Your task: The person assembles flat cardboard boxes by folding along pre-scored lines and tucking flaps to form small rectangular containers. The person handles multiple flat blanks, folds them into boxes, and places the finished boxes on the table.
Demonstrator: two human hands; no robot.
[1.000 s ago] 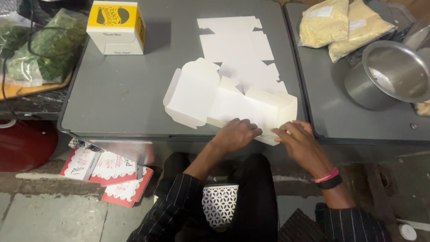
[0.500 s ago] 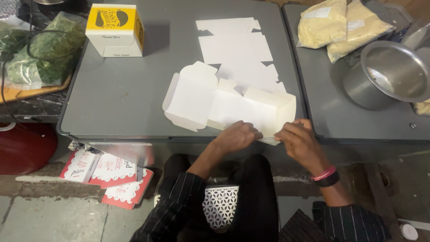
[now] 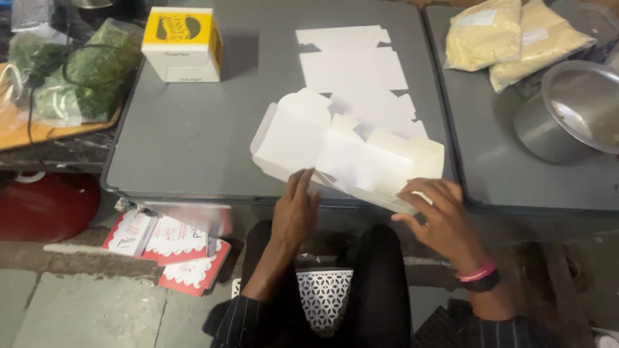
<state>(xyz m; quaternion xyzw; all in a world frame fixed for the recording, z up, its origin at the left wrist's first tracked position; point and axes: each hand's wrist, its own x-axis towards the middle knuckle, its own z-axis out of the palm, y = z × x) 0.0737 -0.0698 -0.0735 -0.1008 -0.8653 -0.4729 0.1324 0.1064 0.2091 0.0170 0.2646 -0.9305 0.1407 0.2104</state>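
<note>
We see a white cardboard box (image 3: pixel 348 154), half folded, lying at the near edge of the grey surface (image 3: pixel 193 142). One end stands up like a little box already, and the other end has flaps that stick out.

Our left hand (image 3: pixel 295 216) is open, with its fingers spread and pointing up at the near side of the box. The fingertips seem to just touch the cardboard — it grips nothing. Our right hand (image 3: pixel 442 216) is open too, with its fingers laid loosely on the near right corner of the box, likely to hold that side in shape. It does not pinch. The two hands are apart, one at each side of the box.

The box sits close to the edge, so we can reach it easily while sitting.

Behind it lies a row of flat white box sheets (image 3: pixel 351 67) — not folded, within reach. A yellow and white box (image 3: pixel 182 44) stands at the far left, already made up. Bags of green leaves (image 3: pixel 77 71) rest on a wooden board to the left. On the next surface are two bags of yellow powder (image 3: pixel 509 35) and a metal pot (image 3: pixel 570 113). Red and white flat boxes (image 3: pixel 171 248) lie on the floor.
</note>
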